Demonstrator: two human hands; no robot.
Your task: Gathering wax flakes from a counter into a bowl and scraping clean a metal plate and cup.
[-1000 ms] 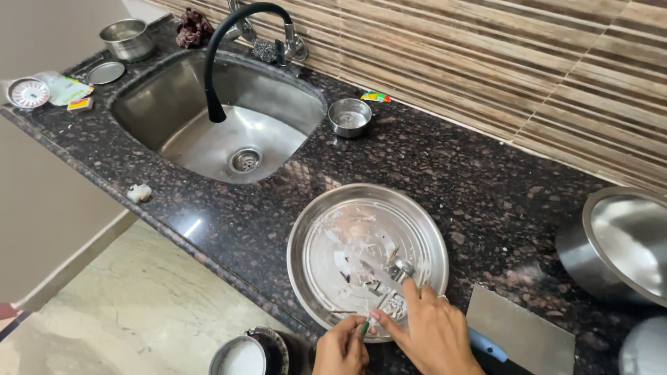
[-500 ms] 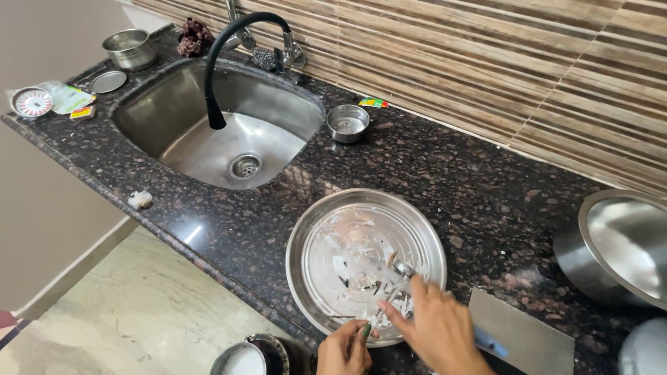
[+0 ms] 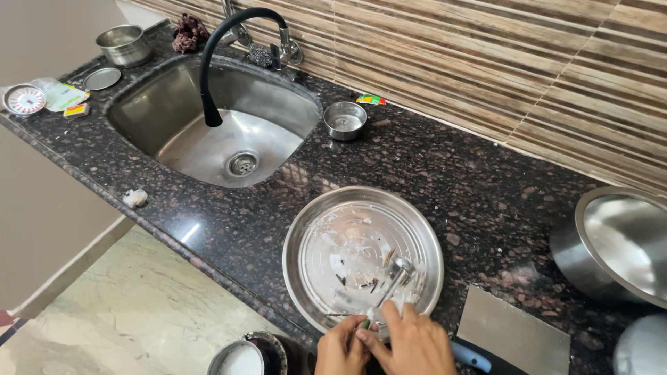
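From the head view we see our left hand (image 3: 342,347) and right hand (image 3: 415,344) close together at the near rim of a round steel plate (image 3: 326,229) on the dark speckled tabletop (image 3: 445,167). Both sets of fingers are clenched around a small metal tool (image 3: 392,278) lying over the scraps in the plate. A sink (image 3: 278,111) sits well apart at upper left, a small steel bowl (image 3: 344,119) beside it, and a large pot (image 3: 611,250) to the right.
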